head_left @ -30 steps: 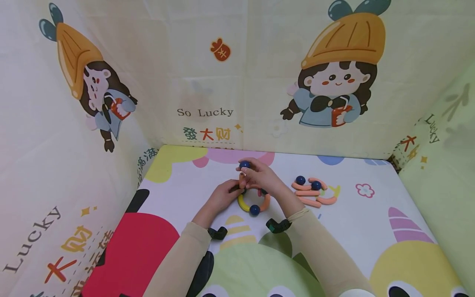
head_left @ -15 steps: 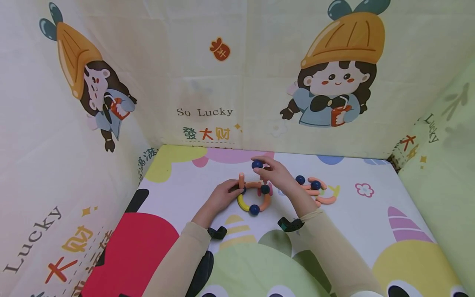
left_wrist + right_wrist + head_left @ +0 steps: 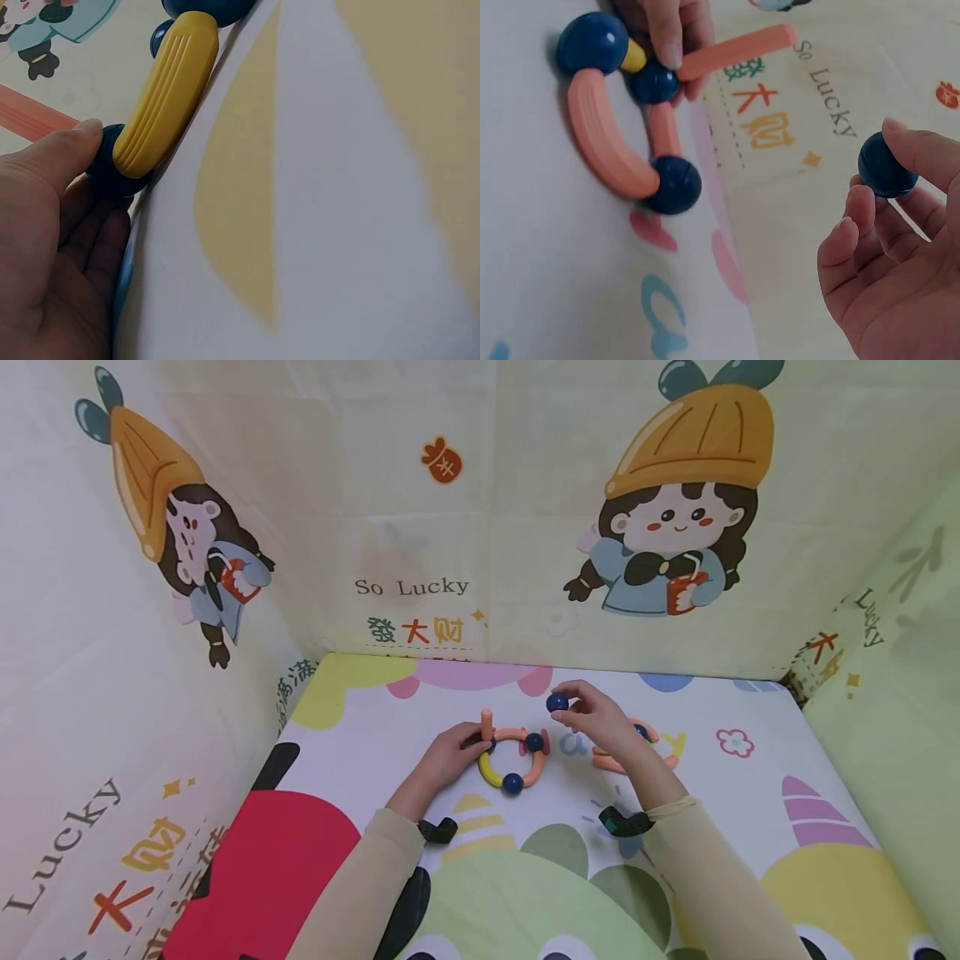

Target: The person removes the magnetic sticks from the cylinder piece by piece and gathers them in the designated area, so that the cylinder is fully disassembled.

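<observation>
On the table lies a ring of curved rods and dark blue balls. One curved rod is yellow (image 3: 169, 94); the orange curved rod (image 3: 607, 139) runs between two of the balls. My left hand (image 3: 447, 756) pinches the ring's far-left ball (image 3: 656, 82) between thumb and fingers. From that ball a straight orange rod (image 3: 487, 724) stands upright. Off to the right and above the table, my right hand (image 3: 600, 720) holds a loose blue ball (image 3: 887, 165) at its fingertips, apart from the ring.
Several orange rods (image 3: 609, 763) and a blue ball (image 3: 641, 731) lie on the right of the table, partly hidden behind my right hand and forearm. A patterned cloth wall (image 3: 525, 543) rises behind the table's far edge, with more cloth on both sides.
My right hand has moved right, away from the upright rod, carrying the blue ball. The straight rod stays upright on the ring. My left hand keeps its hold in the same place.
</observation>
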A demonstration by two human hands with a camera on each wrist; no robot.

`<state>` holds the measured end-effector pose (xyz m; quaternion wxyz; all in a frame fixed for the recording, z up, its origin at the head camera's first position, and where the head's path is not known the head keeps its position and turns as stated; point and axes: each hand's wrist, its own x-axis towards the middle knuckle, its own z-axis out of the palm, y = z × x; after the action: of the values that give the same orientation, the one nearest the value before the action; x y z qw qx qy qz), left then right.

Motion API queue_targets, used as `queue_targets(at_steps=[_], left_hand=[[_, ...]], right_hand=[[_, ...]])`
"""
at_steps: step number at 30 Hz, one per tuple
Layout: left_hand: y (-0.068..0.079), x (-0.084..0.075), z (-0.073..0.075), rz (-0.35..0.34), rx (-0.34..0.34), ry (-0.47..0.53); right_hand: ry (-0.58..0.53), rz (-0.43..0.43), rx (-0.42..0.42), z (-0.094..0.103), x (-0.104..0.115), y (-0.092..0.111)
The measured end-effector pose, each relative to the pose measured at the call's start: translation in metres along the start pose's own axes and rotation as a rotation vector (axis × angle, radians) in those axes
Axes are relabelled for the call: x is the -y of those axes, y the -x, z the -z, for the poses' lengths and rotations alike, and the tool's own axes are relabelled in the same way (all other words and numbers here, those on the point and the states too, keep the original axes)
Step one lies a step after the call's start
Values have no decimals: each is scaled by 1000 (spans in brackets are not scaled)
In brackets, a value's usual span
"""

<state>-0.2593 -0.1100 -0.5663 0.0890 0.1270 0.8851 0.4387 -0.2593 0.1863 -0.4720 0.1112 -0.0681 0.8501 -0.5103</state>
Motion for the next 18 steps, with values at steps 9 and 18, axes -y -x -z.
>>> queue_targets(at_steps=[9,18], left_hand=[[0,-1,0,-6,-13,-25],[0,-1,0,-4,-10,-14]], right_hand=[[52,-72,-49,35,-26,23],[104,-151,-133,67,-60,43]])
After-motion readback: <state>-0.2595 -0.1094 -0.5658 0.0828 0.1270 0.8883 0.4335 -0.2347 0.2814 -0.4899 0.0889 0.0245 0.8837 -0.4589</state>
